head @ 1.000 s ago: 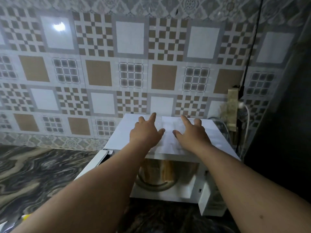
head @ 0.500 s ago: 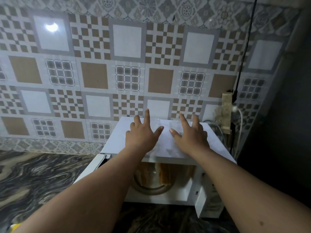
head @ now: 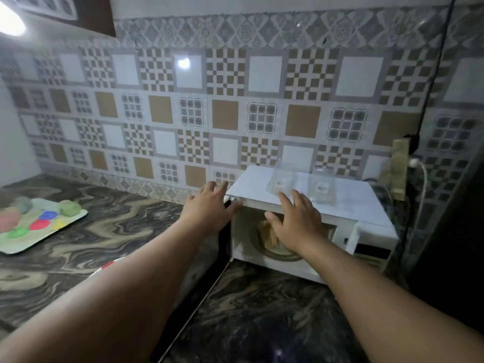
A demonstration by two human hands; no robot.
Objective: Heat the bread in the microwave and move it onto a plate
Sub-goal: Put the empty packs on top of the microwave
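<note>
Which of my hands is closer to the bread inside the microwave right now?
Right. Your right hand is open in front of the microwave's opening, partly covering the bread. Your left hand is open off to the left, at the microwave's top left corner by the open door.

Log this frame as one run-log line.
microwave: door open | bread: inside on turntable | left hand: open, at door's top | right hand: open, before cavity | plate: not identified
</note>
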